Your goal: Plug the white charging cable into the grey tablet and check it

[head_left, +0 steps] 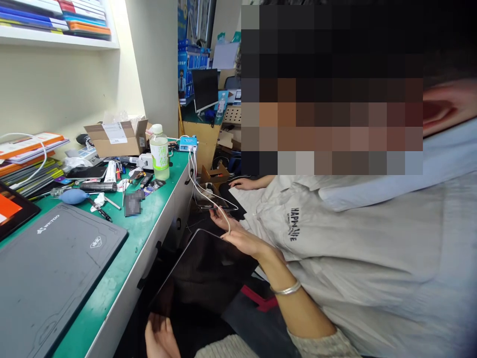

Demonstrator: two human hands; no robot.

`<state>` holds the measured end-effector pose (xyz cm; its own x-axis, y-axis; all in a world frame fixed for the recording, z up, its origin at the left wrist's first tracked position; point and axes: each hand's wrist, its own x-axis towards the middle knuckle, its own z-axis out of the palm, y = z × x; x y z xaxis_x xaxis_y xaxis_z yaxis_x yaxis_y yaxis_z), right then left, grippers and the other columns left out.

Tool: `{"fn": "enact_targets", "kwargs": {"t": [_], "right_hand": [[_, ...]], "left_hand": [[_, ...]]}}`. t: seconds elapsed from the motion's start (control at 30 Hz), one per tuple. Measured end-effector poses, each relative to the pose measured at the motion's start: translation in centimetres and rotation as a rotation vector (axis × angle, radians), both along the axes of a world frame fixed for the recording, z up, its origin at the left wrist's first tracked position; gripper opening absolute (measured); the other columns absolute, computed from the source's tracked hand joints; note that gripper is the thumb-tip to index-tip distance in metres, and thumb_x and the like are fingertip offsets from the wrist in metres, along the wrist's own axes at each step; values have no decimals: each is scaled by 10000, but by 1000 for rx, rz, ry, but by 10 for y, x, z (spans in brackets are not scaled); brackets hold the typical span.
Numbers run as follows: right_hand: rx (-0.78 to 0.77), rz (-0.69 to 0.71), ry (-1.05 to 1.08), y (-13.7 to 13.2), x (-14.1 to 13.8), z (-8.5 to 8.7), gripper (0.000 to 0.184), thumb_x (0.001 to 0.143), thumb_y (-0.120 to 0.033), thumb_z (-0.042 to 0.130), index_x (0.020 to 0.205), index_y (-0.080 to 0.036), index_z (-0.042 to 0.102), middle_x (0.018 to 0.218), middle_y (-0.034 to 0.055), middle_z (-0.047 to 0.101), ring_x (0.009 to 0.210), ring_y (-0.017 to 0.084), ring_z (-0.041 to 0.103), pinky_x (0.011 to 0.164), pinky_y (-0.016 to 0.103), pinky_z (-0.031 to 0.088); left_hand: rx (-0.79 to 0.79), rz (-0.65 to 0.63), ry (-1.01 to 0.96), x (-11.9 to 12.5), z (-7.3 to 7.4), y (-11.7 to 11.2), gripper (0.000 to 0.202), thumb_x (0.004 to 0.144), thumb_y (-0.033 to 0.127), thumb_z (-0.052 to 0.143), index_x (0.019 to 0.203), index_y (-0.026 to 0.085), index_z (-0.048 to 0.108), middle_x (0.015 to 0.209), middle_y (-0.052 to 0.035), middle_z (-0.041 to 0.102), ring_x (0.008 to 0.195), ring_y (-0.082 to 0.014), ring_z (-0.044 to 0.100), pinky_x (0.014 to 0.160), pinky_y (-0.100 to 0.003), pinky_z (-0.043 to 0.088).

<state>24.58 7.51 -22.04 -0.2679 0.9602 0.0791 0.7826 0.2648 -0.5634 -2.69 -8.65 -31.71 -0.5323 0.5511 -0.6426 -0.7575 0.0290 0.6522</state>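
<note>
My right hand [242,241] clamps a thin white cable [228,223], which runs up and away to a blue hub [188,144]. My left hand's [160,338] grip, I cannot tell.

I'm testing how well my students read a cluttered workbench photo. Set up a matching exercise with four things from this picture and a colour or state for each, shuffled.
Things:
1. Rubber blower bulb
2. Plastic bottle
3. Cardboard box
4. Metal bangle

Colours or states:
A. Flaps open
B. Silver-coloured
C. Blue
D. Upright, with a green label

Right pairs: 1-C, 2-D, 3-A, 4-B
</note>
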Motion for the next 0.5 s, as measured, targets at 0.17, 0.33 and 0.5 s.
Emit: {"fn": "enact_targets", "kwargs": {"t": [0.17,0.33,0.5], "right_hand": [[-21,13,36,-9,-2,13,689,842,-252,389,1491,-248,160,1525,14,225,1374,221,301,1106,418,340],[-39,22,24,-4,0,7,682,855,-273,367,1493,-217,135,1527,45,228,1381,207,284,1110,424,319],[-6,31,-5,-3,-1,9,628,857,-269,399,1464,-194,260,1527,46,223,1385,223,274,1119,422,311]], "left_hand": [[90,22,50,15,-20,-5,273,846,343,492,1063,193,565,1221,-61,562,1276,-199,420,1139,-345,250],[175,-4,126,18,-34,-14,499,820,401,557,1252,163,479,1422,-112,398,1332,-247,338,1152,-362,221],[178,-27,158,9,-49,-16,664,781,410,588,1369,186,377,1368,-122,459,1313,-265,367,1140,-389,238]]}}
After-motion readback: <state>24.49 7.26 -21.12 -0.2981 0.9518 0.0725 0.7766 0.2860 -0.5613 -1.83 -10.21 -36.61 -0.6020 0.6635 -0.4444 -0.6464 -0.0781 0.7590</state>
